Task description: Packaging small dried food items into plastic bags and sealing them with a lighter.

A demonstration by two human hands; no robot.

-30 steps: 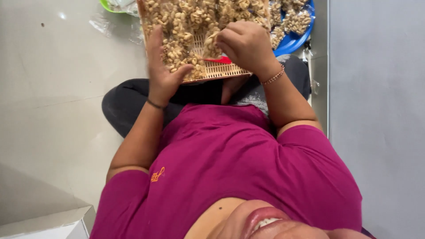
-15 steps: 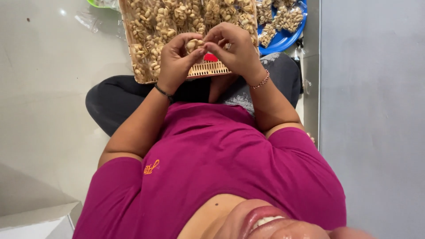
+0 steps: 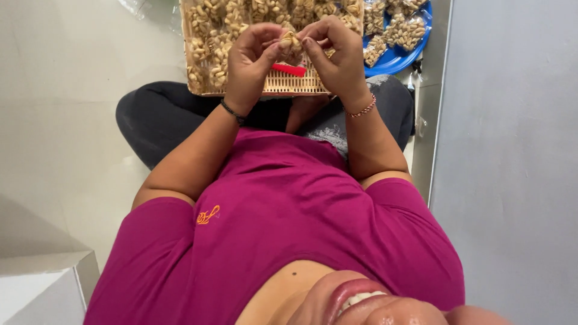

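Spreading wide to the left of the shallow tan woven basket (image 3: 283, 87), the pale glossy floor (image 3: 66, 102) gives the most open room, bounded below by a white box corner (image 3: 42, 286). To the right of the basket a grey wall (image 3: 512, 150) stands close, leaving only a narrow strip of floor. The basket rests on the person's dark-clothed lap, heaped with pale shelled nuts (image 3: 223, 24); its near rim lies just under both wrists, and its far edge runs out of the top of the view. Just right of the basket, partly behind it, sits a round blue plastic plate (image 3: 397, 57) with clear packets of nuts. A short red plastic strip (image 3: 289, 70) lies inside the basket near the front rim. Above that rim, the left hand (image 3: 253, 60) and right hand (image 3: 340, 51) meet, fingertips pinched together on a small nut cluster (image 3: 291, 42) between them.
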